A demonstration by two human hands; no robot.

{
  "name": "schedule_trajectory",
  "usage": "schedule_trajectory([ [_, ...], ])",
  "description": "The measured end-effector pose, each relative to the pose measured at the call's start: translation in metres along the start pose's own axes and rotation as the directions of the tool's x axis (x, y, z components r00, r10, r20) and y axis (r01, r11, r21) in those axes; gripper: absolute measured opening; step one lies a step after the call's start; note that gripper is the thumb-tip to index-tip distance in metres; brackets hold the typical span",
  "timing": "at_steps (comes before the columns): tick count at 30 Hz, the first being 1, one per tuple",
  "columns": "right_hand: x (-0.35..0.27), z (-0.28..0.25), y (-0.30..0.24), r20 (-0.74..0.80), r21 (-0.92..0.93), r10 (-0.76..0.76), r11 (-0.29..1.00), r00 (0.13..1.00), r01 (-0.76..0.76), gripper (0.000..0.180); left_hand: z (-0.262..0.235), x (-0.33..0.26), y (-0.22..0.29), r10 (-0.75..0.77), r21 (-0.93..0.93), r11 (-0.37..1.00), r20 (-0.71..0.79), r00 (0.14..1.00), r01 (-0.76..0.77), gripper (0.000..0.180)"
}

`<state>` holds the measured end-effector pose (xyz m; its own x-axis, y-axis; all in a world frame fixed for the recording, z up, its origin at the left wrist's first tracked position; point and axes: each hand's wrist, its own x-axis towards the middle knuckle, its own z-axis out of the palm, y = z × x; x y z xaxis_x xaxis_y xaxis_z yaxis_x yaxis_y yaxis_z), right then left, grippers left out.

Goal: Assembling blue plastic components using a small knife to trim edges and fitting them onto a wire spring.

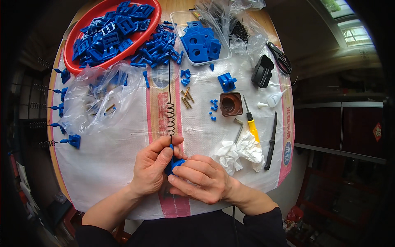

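My left hand [153,165] is closed around a blue plastic piece [177,163] near the table's front edge. A black coiled wire [170,118] rises from its narrow top, its straight end pointing away from me. From the other side my right hand [202,178] pinches the wider lower part of the same piece. Both hands' fingers cover much of it, so where its parts join is hidden. Along the left table edge lie several similar blue pieces [74,141] with coiled wires sticking out past the edge.
Blue frames fill a red basin [154,31]; blue square plates lie in a clear tub [225,54]. Right of my hands are crumpled tissue [242,153], a yellow-handled screwdriver [252,129], a black-handled knife [270,152], a brown square cup [231,103], brass screws [188,97] and scissors [281,59].
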<state>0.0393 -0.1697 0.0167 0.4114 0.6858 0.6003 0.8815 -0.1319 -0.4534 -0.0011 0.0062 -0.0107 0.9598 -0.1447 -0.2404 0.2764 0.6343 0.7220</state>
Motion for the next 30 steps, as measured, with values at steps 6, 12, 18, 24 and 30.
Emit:
schedule_trajectory([
  [6, -0.001, -0.004, 0.001, -0.037, -0.015, 0.012, 1.000, 0.999, -0.013, 0.038, 0.010, 0.000, 0.008, -0.039, -0.091, 0.995, -0.013, 0.999, 0.037, 0.046],
  [12, 0.003, -0.030, -0.010, -0.120, -0.088, 0.033, 0.995, 0.992, -0.044, 0.033, 0.011, 0.004, 0.007, -0.035, -0.068, 0.997, 0.039, 0.999, 0.037, 0.044],
  [18, -0.008, -0.098, -0.016, -0.299, -0.259, 0.507, 0.773, 0.809, -0.580, 0.028, 0.006, 0.001, 0.007, -0.004, -0.098, 0.995, 0.006, 1.000, 0.004, 0.037],
  [24, -0.067, -0.128, 0.034, -0.527, -0.456, 0.739, 0.173, 0.421, -0.873, 0.033, 0.006, 0.007, 0.005, -0.009, -0.064, 0.998, 0.023, 1.000, 0.010, 0.040],
  [30, -0.086, -0.128, 0.042, -0.404, -0.408, 0.860, 0.135, 0.312, -0.903, 0.035, 0.004, 0.008, 0.012, -0.089, -0.054, 0.995, -0.082, 0.993, 0.085, 0.039],
])
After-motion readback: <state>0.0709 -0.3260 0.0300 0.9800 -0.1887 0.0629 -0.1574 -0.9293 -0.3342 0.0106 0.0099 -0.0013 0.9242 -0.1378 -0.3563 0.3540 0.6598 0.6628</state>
